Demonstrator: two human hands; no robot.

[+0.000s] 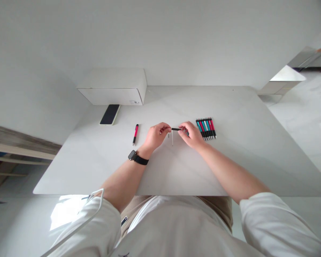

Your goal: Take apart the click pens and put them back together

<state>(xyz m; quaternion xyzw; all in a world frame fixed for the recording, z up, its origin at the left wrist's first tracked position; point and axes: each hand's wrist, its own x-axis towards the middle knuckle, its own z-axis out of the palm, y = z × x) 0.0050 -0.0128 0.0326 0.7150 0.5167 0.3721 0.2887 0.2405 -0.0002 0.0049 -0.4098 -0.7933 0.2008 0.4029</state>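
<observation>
Over the middle of the table, my left hand [155,136] and my right hand [192,135] face each other with a pen [176,129] held level between them. Its black grip section shows in the gap, and a bit of teal appears by my right fingers. My left thumb and finger pinch the pen's left end; the right fingers close around the other end. Below it on the table lies a thin white ink refill [172,139], with a tiny piece that looks like a spring [168,135] beside it.
Right of my hands, several pens [205,128] in red, teal, white and black lie in a row. A single red-and-black pen [135,135] lies to the left. Behind are a phone [110,114] and a white box [112,96] on the white table [96,157], against the wall.
</observation>
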